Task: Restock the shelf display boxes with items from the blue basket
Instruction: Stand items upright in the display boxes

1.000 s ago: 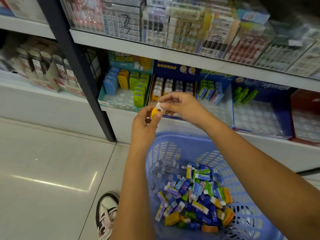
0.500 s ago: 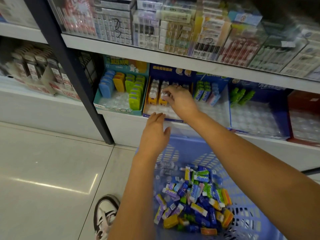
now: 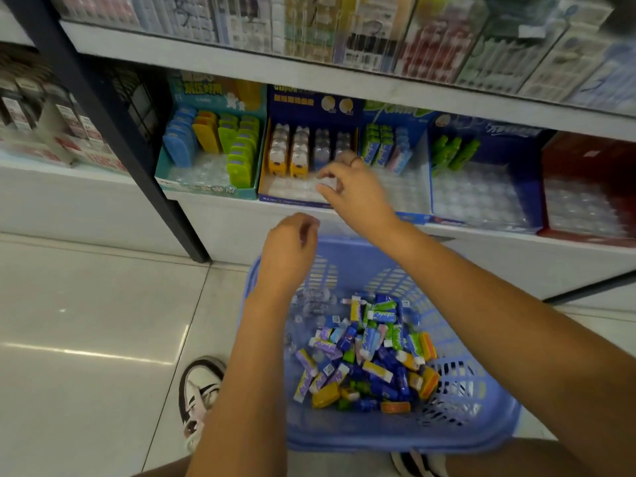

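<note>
The basket sat on the floor below the shelf, holding a heap of small packets. The left hand hung above its far rim, fingers loosely curled, nothing visible in them. The right hand hovered over the front of the dark blue box, fingers curled; blur hid whether they pinched anything. 2 yellow items stood in the box's left rows.

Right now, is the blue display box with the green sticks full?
No: the green sticks stand only at the back of the display box; its clear tray is otherwise bare.
</note>
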Demonstrator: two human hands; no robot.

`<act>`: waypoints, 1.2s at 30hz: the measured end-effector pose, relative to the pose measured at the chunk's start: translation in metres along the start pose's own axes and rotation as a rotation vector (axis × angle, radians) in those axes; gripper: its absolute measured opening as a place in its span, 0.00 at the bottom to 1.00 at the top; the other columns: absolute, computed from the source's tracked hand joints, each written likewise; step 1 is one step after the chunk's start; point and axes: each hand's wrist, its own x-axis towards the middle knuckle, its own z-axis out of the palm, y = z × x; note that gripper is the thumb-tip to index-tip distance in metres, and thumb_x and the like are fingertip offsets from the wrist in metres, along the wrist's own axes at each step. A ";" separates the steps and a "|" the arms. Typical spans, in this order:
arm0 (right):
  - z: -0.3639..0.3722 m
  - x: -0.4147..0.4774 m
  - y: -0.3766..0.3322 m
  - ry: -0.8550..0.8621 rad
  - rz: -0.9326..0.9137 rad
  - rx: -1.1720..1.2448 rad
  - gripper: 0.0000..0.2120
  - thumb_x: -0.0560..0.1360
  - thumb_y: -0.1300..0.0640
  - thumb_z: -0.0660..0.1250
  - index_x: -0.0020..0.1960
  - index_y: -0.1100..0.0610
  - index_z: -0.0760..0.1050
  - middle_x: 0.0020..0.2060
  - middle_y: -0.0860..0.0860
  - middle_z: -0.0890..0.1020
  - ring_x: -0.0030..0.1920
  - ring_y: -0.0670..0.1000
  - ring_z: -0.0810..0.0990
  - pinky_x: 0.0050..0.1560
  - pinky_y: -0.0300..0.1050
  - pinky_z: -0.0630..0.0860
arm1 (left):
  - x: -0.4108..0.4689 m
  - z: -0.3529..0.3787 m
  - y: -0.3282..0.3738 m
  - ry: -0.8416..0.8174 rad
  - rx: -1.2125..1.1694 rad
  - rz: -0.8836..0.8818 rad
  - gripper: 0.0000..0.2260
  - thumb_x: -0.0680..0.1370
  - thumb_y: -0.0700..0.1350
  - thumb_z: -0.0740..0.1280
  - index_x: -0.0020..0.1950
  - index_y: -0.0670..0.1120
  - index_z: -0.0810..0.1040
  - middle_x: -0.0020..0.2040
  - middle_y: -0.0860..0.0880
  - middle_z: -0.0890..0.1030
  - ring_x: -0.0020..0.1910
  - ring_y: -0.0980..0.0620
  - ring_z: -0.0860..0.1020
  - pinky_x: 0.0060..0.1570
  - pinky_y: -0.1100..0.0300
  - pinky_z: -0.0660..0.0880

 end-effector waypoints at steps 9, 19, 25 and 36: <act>0.035 -0.171 0.111 -1.110 0.490 -0.372 0.12 0.76 0.58 0.67 0.57 0.62 0.79 0.47 0.57 0.80 0.51 0.58 0.78 0.52 0.49 0.75 | -0.086 0.115 -0.036 -1.132 0.391 -0.190 0.05 0.76 0.41 0.66 0.43 0.40 0.77 0.46 0.38 0.76 0.46 0.44 0.76 0.45 0.54 0.73; 0.073 -0.233 0.144 -1.264 0.277 -0.616 0.10 0.73 0.61 0.70 0.46 0.58 0.68 0.36 0.54 0.72 0.35 0.54 0.71 0.38 0.50 0.71 | -0.127 0.163 -0.062 -1.357 0.716 -0.066 0.18 0.75 0.39 0.69 0.63 0.34 0.74 0.61 0.37 0.77 0.60 0.40 0.76 0.55 0.50 0.74; 0.089 -0.247 0.153 -1.168 0.207 -0.696 0.23 0.76 0.68 0.60 0.69 0.60 0.61 0.50 0.58 0.78 0.42 0.57 0.76 0.35 0.49 0.68 | -0.126 0.167 -0.077 -1.290 0.665 -0.048 0.17 0.74 0.44 0.70 0.59 0.36 0.75 0.57 0.37 0.78 0.55 0.39 0.78 0.45 0.53 0.72; 0.032 -0.194 0.136 -1.106 0.683 -0.072 0.12 0.74 0.52 0.69 0.43 0.63 0.77 0.35 0.54 0.75 0.33 0.50 0.73 0.40 0.44 0.75 | -0.073 0.122 -0.062 -0.887 -0.304 -0.785 0.08 0.77 0.44 0.63 0.40 0.42 0.71 0.36 0.40 0.72 0.36 0.45 0.72 0.43 0.54 0.73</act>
